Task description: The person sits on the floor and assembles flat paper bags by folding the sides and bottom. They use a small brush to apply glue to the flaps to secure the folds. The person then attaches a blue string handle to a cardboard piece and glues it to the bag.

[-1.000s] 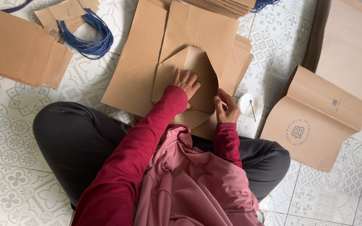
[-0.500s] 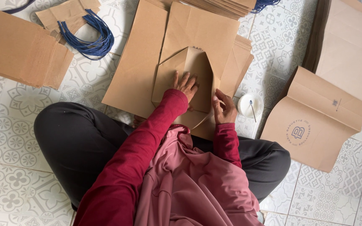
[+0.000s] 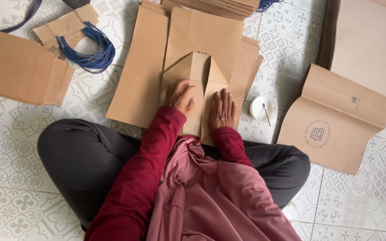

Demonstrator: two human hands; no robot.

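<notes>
Head view, looking straight down: we sit cross-legged on a tiled floor [image 3: 5,147] of pale grey and white squares with ornate floral patterns and thin grout lines. Only the floor shows of the room.

At the centre of the frame lies our brown paper bag [image 3: 202,76], matte kraft paper, its bottom end folded into a pointed, diamond-like shape with sharp creases. It rests on a larger flat sheet of the same paper [image 3: 135,80], with more flat bags stacked beside it at the upper centre [image 3: 220,5].

Our left hand [image 3: 179,96] lies on the left flap of the fold, fingers loosely curled, holding nothing, just touching the paper. Our right hand [image 3: 222,109] presses flat on the right flap, fingers stretched out and close together, palm down.

Just right of the bag stands a small round white pot [image 3: 263,108] with a thin stick in it. At the right lies a folded bag with a round printed mark [image 3: 331,120]. In the upper left, a bundle of blue cord handles [image 3: 90,53] loops beside small cardboard pieces [image 3: 65,24], and a flat brown stack [image 3: 18,67] fills the left edge.
</notes>
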